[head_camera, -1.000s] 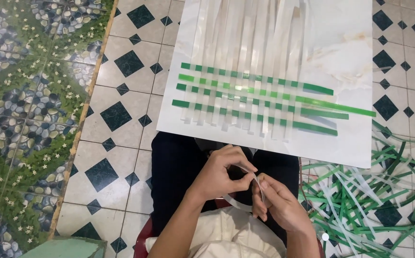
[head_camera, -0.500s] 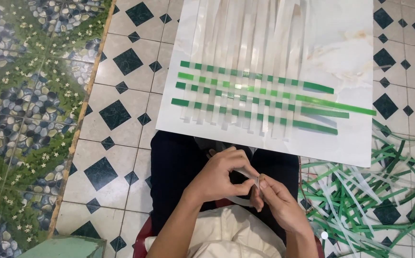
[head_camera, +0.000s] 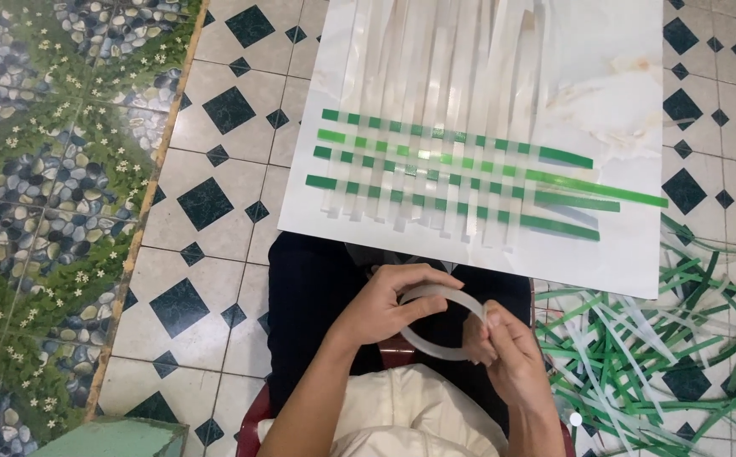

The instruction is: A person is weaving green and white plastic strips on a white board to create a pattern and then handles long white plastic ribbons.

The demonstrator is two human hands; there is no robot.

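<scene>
Both hands, left hand and right hand, pinch a curled white strip over the lap, near the woven board.

Woven board ahead; strip pile rightward.

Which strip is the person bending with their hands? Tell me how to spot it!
Find the white marble board with the green-and-white weave. Just below its near edge, over the person's dark lap, the left hand and right hand hold a whitish strip. Unlike the flat woven strips and the loose pile on the floor, it curls into a loop.
</scene>
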